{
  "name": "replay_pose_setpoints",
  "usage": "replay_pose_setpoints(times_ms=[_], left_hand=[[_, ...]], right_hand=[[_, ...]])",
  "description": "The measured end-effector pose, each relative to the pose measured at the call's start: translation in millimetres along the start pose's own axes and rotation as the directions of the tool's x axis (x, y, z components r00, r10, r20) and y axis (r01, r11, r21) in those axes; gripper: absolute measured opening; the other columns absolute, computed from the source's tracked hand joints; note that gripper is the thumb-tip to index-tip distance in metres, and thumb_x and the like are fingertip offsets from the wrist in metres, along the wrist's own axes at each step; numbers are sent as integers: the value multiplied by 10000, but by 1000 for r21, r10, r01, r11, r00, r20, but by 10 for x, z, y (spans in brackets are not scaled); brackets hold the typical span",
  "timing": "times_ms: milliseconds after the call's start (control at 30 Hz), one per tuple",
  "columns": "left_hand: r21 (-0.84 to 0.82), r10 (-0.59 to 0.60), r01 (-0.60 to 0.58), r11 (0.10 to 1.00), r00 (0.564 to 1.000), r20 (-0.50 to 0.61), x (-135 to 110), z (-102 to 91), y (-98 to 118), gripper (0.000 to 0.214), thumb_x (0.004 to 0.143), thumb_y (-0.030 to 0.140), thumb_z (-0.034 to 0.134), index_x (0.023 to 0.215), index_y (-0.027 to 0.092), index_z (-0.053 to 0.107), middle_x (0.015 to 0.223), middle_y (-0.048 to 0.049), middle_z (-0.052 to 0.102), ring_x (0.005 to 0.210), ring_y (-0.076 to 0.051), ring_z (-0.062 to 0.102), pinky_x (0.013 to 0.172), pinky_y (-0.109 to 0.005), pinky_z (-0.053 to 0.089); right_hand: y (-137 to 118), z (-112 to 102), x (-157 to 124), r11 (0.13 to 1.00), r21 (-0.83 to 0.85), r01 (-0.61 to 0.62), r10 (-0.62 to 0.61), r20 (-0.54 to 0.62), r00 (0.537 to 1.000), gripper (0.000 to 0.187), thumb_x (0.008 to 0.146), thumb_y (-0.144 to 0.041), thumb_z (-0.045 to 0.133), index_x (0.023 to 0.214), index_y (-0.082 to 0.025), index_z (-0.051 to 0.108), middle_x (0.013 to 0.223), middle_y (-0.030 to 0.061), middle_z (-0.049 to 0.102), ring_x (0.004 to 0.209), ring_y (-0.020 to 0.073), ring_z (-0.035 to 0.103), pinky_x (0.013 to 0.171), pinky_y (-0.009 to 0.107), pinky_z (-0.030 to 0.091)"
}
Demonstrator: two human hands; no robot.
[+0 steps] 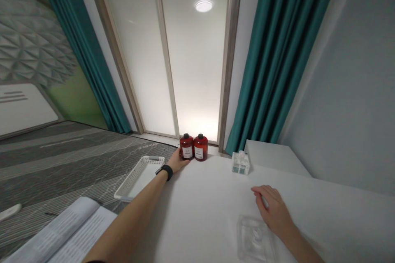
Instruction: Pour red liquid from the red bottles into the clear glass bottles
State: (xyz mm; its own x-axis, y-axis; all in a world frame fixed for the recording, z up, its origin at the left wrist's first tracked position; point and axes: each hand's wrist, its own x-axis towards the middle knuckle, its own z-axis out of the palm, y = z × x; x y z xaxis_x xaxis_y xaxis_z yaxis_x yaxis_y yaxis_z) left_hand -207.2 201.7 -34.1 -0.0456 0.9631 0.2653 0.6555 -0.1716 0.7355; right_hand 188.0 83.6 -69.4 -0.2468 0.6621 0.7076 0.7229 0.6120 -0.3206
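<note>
My left hand (177, 161) lies on the far edge of the white table (203, 197), its fingertips against the base of the left of two red bottles (187, 147). The second red bottle (200, 147) stands right beside it. Both have black caps and white labels. My right hand (271, 207) rests curled on the tabletop, with a small pale patch (264, 201) showing under its fingers. I cannot tell what that patch is. Just below this hand lies a clear glass dish (255, 238). A small square glass bottle (240, 163) stands farther back.
A white plastic basket (138, 176) sits on a grey mattress (61, 160) left of the table. An open book (68, 234) and a white remote-like object (9, 212) lie there too. A white cabinet (274, 158) stands at right, with teal curtains (271, 57) and a frosted door (166, 49) behind.
</note>
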Motion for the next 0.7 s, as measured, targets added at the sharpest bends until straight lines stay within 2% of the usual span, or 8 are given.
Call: replay_pose_setpoints(times_ms=[200,333,400,500,533,600,667,700], left_hand=[[54,-3,8,998,994,-105,-153,-76,60,600,591,194,785,1134,132,537,1141,-155,656,1046,-330,632,921,-452,489],[41,18,-11,999,985,-174,-382,-105,281,391,809,309,572,1146,122,510,1170,-171,611,1111,-332,577,939,-491,448],[2,55,-55,998,991,-119,-549,-46,517,310,865,330,491,1106,139,529,1074,-132,641,1015,-296,614,860,-450,488],[-79,176,-169,982,981,82,-868,126,1006,230,879,361,519,1007,190,604,898,-49,673,820,-227,645,700,-330,520],[-118,237,-220,968,959,158,-986,193,1177,212,889,360,523,996,205,620,899,-40,674,825,-217,643,687,-308,519],[-254,439,-374,892,850,292,-1219,328,1476,191,913,311,513,1027,199,617,998,-67,661,935,-220,620,837,-346,505],[-364,555,-437,822,758,343,-1421,450,1668,241,895,288,553,1117,199,584,1104,-89,627,1037,-238,583,933,-382,472],[-403,580,-439,803,732,359,-1504,502,1718,321,876,290,589,1181,200,549,1162,-100,602,1075,-249,565,956,-395,462]], right_hand=[[-61,-22,34,998,31,-45,45,11,999,175,891,-130,460,932,-213,609,788,43,660,746,230,599,716,374,427],[-106,-45,69,996,21,-91,90,36,995,201,888,-121,433,924,-199,614,789,57,663,766,240,601,733,385,425],[-123,-62,87,993,4,-115,115,54,992,206,887,-120,428,929,-194,616,804,63,667,779,244,605,743,390,426],[-164,-117,115,989,-16,-146,146,85,986,221,885,-111,425,955,-200,614,862,70,679,827,245,615,766,390,436],[-185,-147,122,988,-20,-152,153,99,983,226,880,-107,430,969,-205,614,881,68,681,842,243,619,769,386,441],[-235,-227,131,986,-22,-163,165,123,979,248,870,-96,439,1007,-213,609,924,65,683,873,238,622,783,383,450],[-279,-334,124,985,-23,-173,174,142,974,271,865,-89,441,1040,-219,602,964,65,679,902,234,620,808,386,454],[-289,-396,114,984,-23,-177,179,152,972,274,864,-91,446,1049,-223,599,976,65,676,912,232,619,820,388,454]])
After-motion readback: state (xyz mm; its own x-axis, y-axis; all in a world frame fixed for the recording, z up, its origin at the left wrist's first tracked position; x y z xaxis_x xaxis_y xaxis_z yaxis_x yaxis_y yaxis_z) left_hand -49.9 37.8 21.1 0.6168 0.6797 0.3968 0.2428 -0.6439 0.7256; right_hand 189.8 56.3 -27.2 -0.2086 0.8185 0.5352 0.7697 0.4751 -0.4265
